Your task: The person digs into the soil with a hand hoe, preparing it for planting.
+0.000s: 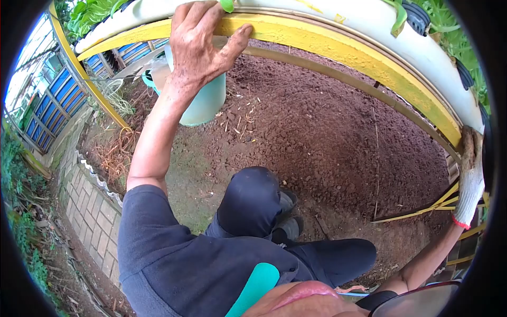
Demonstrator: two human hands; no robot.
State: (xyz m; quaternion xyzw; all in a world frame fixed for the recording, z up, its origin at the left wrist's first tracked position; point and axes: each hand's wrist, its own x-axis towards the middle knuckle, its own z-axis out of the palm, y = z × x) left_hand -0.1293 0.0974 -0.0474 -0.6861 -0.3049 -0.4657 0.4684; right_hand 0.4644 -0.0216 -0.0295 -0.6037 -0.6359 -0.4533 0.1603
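Note:
My bare, soil-marked left hand point(198, 47) is on a yellow beam point(317, 39) at the top of the view. Its fingers bend over toward the white pipe point(359, 21) lying along the beam, and the thumb presses along the beam's face. At the far right, my right hand point(470, 169) wears a white knitted glove with a red cuff and brown-stained fingers. It grips near the beam's right end, its fingertips partly hidden. Leafy green plants point(465, 50) grow from black cups point(417, 18) set in the pipe.
Below the beam lies a mound of brown soil point(327, 137). A pale green bucket point(206, 100) stands beneath my left forearm. Yellow posts point(90, 79) support the frame at left. A brick path point(92, 216) runs along the left, beside green plants. My bent knees point(253, 201) are under the frame.

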